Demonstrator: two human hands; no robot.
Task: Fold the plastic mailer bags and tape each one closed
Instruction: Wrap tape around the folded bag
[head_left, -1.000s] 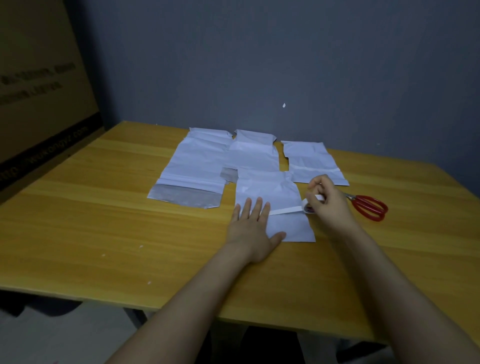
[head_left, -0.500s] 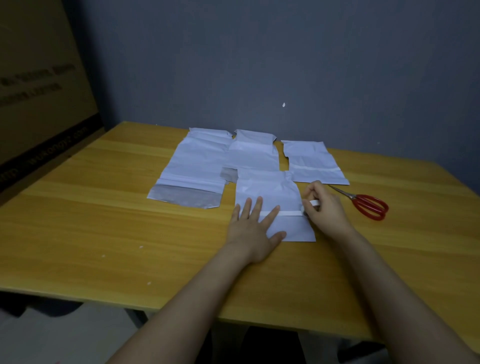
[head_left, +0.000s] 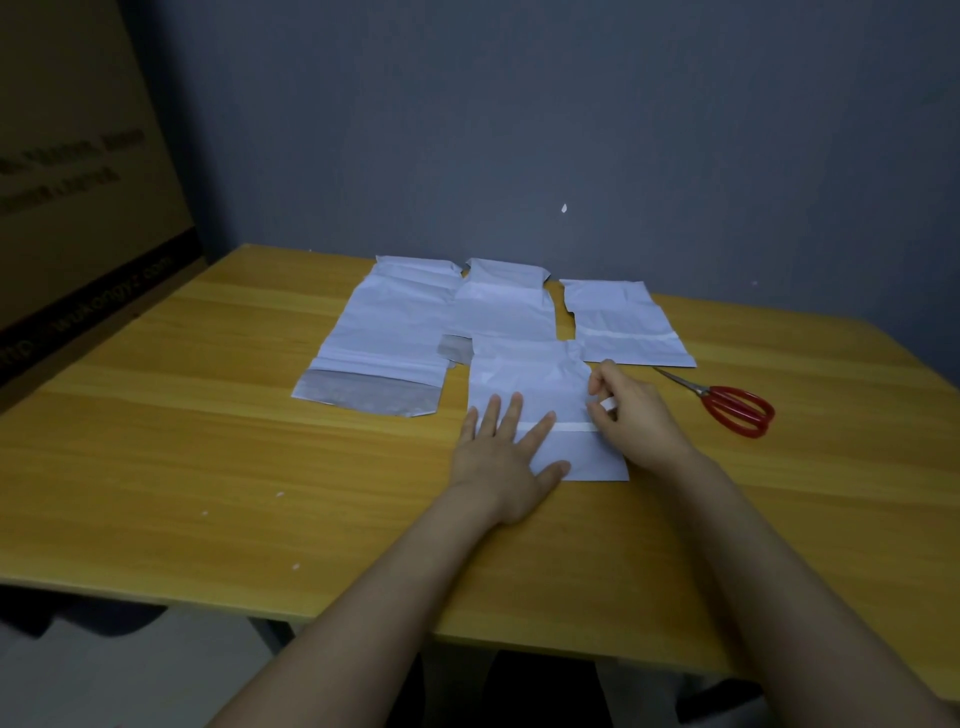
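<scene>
A folded white mailer bag (head_left: 530, 379) lies on the wooden table (head_left: 208, 441) in front of me. A strip of white tape (head_left: 571, 427) runs across its lower part. My left hand (head_left: 506, 449) presses flat on the bag's left side, fingers spread over the tape's left end. At the bag's right edge my right hand (head_left: 631, 415) pinches a small roll of white tape (head_left: 607, 403). Three more white mailer bags lie behind: a long one (head_left: 384, 332) with a grey flap at the left, one (head_left: 501, 306) in the middle, one (head_left: 621, 322) at the right.
Red-handled scissors (head_left: 727, 405) lie on the table right of my right hand. A large cardboard box (head_left: 67, 208) stands against the table's left side. A grey wall rises behind the table. Small white specks dot the tabletop near its front left.
The tape strip, held slanting above the bag a second ago, now lies flat across it. My right hand has moved left to the bag's right edge. My left hand has stayed put.
</scene>
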